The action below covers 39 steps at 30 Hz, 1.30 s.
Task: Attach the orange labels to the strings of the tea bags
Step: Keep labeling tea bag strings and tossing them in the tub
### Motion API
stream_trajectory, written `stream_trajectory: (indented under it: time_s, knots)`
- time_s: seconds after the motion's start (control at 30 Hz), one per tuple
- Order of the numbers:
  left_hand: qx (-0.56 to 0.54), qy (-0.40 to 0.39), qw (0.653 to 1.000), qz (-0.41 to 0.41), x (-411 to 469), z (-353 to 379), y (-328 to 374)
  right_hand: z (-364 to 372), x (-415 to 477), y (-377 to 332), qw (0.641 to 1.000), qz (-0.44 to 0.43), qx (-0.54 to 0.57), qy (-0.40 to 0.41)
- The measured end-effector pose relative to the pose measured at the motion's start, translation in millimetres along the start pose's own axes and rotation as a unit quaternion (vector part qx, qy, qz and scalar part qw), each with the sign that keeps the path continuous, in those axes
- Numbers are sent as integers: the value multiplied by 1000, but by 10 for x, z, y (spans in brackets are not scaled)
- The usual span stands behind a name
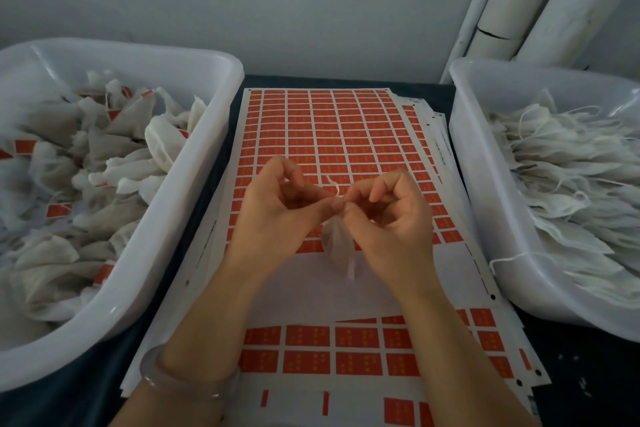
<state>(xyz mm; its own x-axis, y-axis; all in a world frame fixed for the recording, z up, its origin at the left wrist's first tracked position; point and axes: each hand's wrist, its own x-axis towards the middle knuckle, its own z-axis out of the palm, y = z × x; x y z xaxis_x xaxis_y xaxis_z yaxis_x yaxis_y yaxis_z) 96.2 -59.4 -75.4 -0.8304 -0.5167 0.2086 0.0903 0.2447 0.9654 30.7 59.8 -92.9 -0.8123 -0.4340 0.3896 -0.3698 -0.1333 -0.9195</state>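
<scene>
A white tea bag (337,246) hangs between my two hands above the label sheet (332,135). My left hand (277,215) pinches its white string (334,185) near the bag's top. My right hand (391,215) pinches the same spot from the right, fingers curled. The string's loose end sticks up between the fingertips. The sheet carries rows of orange labels; a band under my hands is bare white backing, with more orange labels (346,350) nearer to me. No label is visible on this string.
A white tub (204,163) on the left holds tea bags with orange labels on them. A white tub (485,184) on the right holds flat bags without labels. White pipes (519,3) lean in the back right corner. The table is dark.
</scene>
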Motion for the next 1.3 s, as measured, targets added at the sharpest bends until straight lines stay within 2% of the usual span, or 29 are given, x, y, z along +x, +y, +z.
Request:
stream_trajectory:
  time_s: [0.13, 0.23, 0.33, 0.5, 0.57, 0.6, 0.63, 0.7, 0.77, 0.9, 1.03, 1.3]
  knots:
    - [25, -21, 999, 23, 11, -10, -5, -6, 1, 21, 1000, -3, -5, 3]
    - [103, -34, 992, 65, 14, -19, -8, 5, -6, 31, 999, -18, -24, 13]
    - [171, -51, 980, 88, 20, -22, -22, 26, -18, 51, 994, -71, -77, 32]
    - [230, -73, 970, 42, 17, 1, -46, 67, -7, 88, 971, -154, -177, 37]
    - [176, -86, 980, -29, 26, -24, -51, 73, 7, 106, 963, -159, -214, 36]
    - [92, -104, 987, -85, 29, -39, -49, 74, 8, 114, 961, -159, -223, 33]
    - [-14, -127, 981, -144, 32, -53, -47, 76, 10, 120, 960, -161, -227, 28]
    - [-178, -143, 947, -224, 33, -86, -50, 80, 12, 125, 960, -162, -227, 7]
    - [-229, -130, 931, -255, 45, -105, -66, 68, 12, 124, 963, -165, -213, -23]
    - [-245, -117, 927, -260, 57, -112, -81, 37, 3, 73, 981, -131, -133, -56]
    - [-235, -119, 933, -244, 60, -92, -89, 46, 3, 48, 988, -76, -126, -36]
    - [-125, -133, 957, -225, 69, -111, -84, -13, 24, 23, 999, 30, -38, 2]
